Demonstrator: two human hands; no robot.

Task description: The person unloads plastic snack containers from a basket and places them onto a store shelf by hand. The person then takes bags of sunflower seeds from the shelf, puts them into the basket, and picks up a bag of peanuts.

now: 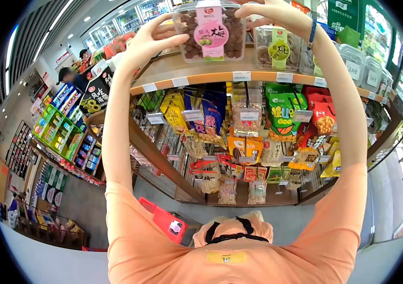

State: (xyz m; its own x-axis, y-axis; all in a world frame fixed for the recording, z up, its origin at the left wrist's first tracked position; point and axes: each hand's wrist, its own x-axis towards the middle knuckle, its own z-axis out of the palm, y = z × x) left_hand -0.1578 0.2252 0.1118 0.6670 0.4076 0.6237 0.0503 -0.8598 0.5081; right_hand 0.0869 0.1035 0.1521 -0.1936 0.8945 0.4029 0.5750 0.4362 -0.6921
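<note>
A clear plastic box of dried plums [234,45] with a pink label stands upright at the top of the view, over the shelf top. My left hand [156,40] grips its left side, thumb across the front. From the upper right, my right hand [277,13] has its fingers on the box's top right corner; some fingertips are cut off by the frame edge. Just right of it sits a similar box with a yellow-green label [278,49]. Whether the held box touches the shelf [211,71] cannot be made out.
Bagged snacks hang on hooks below, among them a green bag [284,113] and a blue bag [206,111]. More clear tubs [353,64] line the shelf at right. A red phone-like object [163,222] is by my left side. Another person [71,78] stands far left.
</note>
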